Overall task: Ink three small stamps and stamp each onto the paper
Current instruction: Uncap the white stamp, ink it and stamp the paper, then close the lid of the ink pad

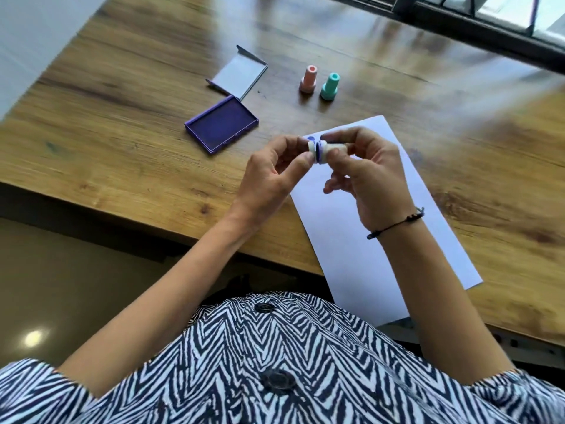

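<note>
A small white stamp [327, 150] lies on its side in the air above the white paper [360, 228], its inked purple face turned left. My right hand [367, 179] grips its body. My left hand [275, 172] pinches a white cap [311, 147] at the stamp's face; whether cap and stamp touch I cannot tell. A blue print [311, 138] shows on the paper's far corner. The open purple ink pad [221, 125] sits to the left, its grey lid [238, 75] behind it. A pink stamp [308, 79] and a teal stamp [330, 86] stand upright beyond the paper.
The wooden table [122, 123] has its front edge running below my wrists, and the paper overhangs it. A dark window frame [489, 29] crosses the far right. A striped shirt fills the bottom of the view.
</note>
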Tool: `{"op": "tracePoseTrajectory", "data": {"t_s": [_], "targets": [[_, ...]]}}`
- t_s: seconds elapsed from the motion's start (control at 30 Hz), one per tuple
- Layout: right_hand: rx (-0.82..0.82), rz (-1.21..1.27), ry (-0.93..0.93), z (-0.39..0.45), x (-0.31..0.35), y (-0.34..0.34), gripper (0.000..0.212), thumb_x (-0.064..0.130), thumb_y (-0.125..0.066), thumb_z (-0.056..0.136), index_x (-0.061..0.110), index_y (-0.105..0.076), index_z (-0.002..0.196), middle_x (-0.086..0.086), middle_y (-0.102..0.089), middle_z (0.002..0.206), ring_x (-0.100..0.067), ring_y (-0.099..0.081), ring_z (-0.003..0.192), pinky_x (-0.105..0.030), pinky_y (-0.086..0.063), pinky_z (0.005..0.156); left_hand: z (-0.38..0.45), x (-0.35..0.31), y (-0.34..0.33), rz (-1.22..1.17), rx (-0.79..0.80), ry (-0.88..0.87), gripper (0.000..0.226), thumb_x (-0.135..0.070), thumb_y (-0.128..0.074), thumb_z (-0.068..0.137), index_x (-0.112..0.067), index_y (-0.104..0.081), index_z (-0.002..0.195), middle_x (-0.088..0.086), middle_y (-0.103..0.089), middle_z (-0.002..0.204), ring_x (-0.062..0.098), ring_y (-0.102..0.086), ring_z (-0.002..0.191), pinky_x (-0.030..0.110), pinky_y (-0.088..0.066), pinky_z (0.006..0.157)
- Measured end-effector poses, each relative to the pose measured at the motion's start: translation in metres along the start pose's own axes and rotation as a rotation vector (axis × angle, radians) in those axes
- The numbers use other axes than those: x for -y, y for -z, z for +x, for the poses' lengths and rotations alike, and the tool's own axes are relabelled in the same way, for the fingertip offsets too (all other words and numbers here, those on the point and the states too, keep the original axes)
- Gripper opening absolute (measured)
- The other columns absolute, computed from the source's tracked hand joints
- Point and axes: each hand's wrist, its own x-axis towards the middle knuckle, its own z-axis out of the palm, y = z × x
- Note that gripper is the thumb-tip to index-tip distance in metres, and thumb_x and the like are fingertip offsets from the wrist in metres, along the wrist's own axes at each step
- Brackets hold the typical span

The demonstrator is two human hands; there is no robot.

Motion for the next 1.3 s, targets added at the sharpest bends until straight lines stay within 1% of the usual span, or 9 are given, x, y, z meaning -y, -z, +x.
{"op": "tracePoseTrajectory", "data": {"t_s": [0.13, 0.27, 0.43, 0.6, 0.7, 0.83, 0.9, 1.13, 1.3], "targets": [[-0.023, -0.054, 0.058, 0.000, -0.001, 0.000, 0.016, -0.001, -0.058, 0.083, 0.014, -0.065, 0.083, -0.001, -0.059, 0.069, -0.012, -0.053, 0.040, -0.032, -0.053, 0.054, -0.002, -0.002, 0.001, -0.048, 0.029, -0.008, 0.018, -0.001, -0.054, 0.087, 0.002, -0.057, 0.105, -0.003, -0.061, 0.085, -0.004, -0.060, 0.072, 0.012, -0.047, 0.071], [-0.042, -0.024, 0.110, -0.004, -0.006, -0.001, 0.014, 0.002, -0.060, 0.083, 0.016, -0.064, 0.083, -0.013, -0.062, 0.078, -0.010, -0.055, 0.040, -0.027, -0.052, 0.049, -0.005, -0.006, 0.001, -0.037, 0.040, -0.010, 0.019, -0.002, -0.056, 0.086, 0.000, -0.057, 0.105, -0.003, -0.062, 0.084, -0.004, -0.060, 0.070, 0.012, -0.048, 0.068], [-0.059, -0.023, 0.175, -0.001, -0.006, -0.006, 0.011, 0.002, -0.061, 0.084, 0.012, -0.063, 0.086, -0.005, -0.059, 0.072, -0.008, -0.057, 0.038, -0.024, -0.053, 0.045, 0.000, -0.011, 0.006, 0.041, 0.060, -0.062, 0.015, -0.006, -0.057, 0.086, -0.010, -0.058, 0.101, -0.006, -0.063, 0.086, -0.005, -0.061, 0.073, 0.013, -0.049, 0.073], [-0.007, -0.124, 0.185, 0.010, -0.002, -0.009, 0.016, 0.003, -0.060, 0.084, 0.018, -0.061, 0.082, -0.001, -0.057, 0.069, -0.008, -0.058, 0.037, -0.020, -0.050, 0.043, 0.009, -0.011, 0.011, 0.062, 0.023, -0.030, 0.011, -0.009, -0.058, 0.087, -0.010, -0.059, 0.097, -0.003, -0.062, 0.078, -0.001, -0.059, 0.067, 0.014, -0.049, 0.065], [-0.048, -0.379, 0.246, 0.037, -0.002, -0.007, 0.005, 0.009, -0.064, 0.082, 0.012, -0.064, 0.087, -0.002, -0.060, 0.071, -0.020, -0.063, 0.049, -0.030, -0.054, 0.052, 0.020, -0.007, 0.007, 0.083, -0.049, 0.055, 0.014, -0.012, -0.056, 0.088, -0.008, -0.061, 0.101, -0.001, -0.063, 0.080, 0.002, -0.056, 0.068, 0.014, -0.049, 0.068], [-0.151, -0.844, 0.339, 0.092, -0.004, -0.005, 0.016, 0.011, -0.057, 0.082, 0.005, -0.065, 0.095, -0.014, -0.067, 0.099, -0.034, -0.061, 0.089, -0.031, -0.042, 0.077, 0.030, -0.003, 0.005, 0.123, -0.172, 0.127, 0.023, -0.012, -0.054, 0.089, -0.004, -0.059, 0.110, 0.004, -0.063, 0.091, 0.003, -0.056, 0.073, 0.019, -0.049, 0.078], [-0.129, -0.986, 0.306, 0.112, -0.006, -0.004, 0.020, 0.011, -0.054, 0.081, 0.005, -0.062, 0.098, -0.018, -0.063, 0.107, -0.037, -0.058, 0.096, -0.036, -0.045, 0.082, 0.033, -0.003, 0.007, 0.121, -0.185, 0.133, 0.022, -0.012, -0.054, 0.090, -0.005, -0.060, 0.110, 0.004, -0.063, 0.091, 0.004, -0.057, 0.074, 0.020, -0.049, 0.078], [-0.049, -1.297, 0.318, 0.135, -0.009, -0.006, 0.019, 0.010, -0.047, 0.083, 0.003, -0.057, 0.098, -0.022, -0.058, 0.108, -0.042, -0.058, 0.094, -0.042, -0.047, 0.075, 0.043, -0.006, 0.014, 0.097, -0.222, 0.138, 0.021, -0.011, -0.056, 0.088, -0.006, -0.062, 0.107, 0.005, -0.066, 0.093, 0.007, -0.061, 0.080, 0.018, -0.051, 0.078], [-0.103, -1.335, 0.372, 0.133, -0.002, -0.008, 0.029, 0.027, -0.055, 0.084, 0.005, -0.052, 0.103, -0.023, -0.060, 0.107, -0.044, -0.060, 0.093, -0.039, -0.041, 0.068, 0.050, -0.009, 0.030, 0.158, -0.246, 0.098, 0.020, -0.010, -0.057, 0.086, -0.008, -0.062, 0.105, 0.007, -0.066, 0.095, 0.011, -0.059, 0.084, 0.028, -0.051, 0.085]]}}
